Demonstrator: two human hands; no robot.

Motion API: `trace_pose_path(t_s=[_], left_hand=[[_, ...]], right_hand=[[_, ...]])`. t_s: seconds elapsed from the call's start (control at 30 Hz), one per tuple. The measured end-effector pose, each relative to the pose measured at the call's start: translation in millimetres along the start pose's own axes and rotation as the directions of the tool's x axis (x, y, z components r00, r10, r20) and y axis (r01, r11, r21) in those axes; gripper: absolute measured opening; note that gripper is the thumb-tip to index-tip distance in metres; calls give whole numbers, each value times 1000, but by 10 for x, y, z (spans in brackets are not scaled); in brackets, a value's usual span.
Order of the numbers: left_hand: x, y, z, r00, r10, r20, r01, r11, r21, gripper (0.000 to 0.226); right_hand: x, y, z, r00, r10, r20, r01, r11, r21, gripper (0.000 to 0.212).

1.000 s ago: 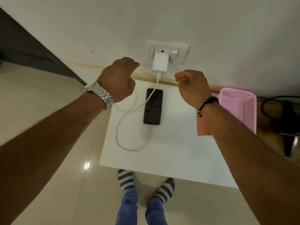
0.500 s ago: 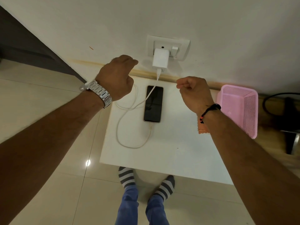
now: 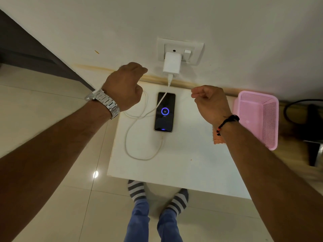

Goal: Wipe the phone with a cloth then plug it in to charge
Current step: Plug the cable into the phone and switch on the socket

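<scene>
The phone (image 3: 164,112) lies face up on the white table (image 3: 183,163), its screen lit with a blue charging ring. A white cable (image 3: 139,154) loops from its lower end across the table up to the white charger (image 3: 171,67) plugged into the wall socket (image 3: 180,49). My left hand (image 3: 125,89), fingers curled and empty, hovers left of the phone. My right hand (image 3: 209,100) is also closed on nothing, right of the phone. The orange cloth (image 3: 217,138) lies mostly hidden under my right forearm.
A pink plastic basket (image 3: 258,119) sits at the table's right edge against the wall. A black cable and a dark object (image 3: 312,123) lie on the floor further right. My feet in striped socks (image 3: 157,194) stand at the table's near edge.
The phone's screen was dark and now shows the charging ring. Both hands have drifted slightly lower and stay closed.
</scene>
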State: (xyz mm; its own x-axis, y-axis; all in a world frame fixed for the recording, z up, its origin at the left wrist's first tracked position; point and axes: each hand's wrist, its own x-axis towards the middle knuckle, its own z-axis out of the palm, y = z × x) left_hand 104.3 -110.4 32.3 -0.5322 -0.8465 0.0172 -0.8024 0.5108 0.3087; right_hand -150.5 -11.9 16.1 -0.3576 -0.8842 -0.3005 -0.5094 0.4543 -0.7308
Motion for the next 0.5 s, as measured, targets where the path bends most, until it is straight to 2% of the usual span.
trace_pose_path(t_s=[0.33, 0.5], left_hand=[[-31, -19, 47, 1000, -8, 5, 9, 999, -39, 57], [-128, -157, 118, 997, -78, 12, 78, 992, -101, 42]], right_hand=[[-18, 14, 1, 1000, 12, 17, -12, 1000, 2, 31], [-32, 26, 57, 999, 11, 30, -11, 1000, -3, 29]])
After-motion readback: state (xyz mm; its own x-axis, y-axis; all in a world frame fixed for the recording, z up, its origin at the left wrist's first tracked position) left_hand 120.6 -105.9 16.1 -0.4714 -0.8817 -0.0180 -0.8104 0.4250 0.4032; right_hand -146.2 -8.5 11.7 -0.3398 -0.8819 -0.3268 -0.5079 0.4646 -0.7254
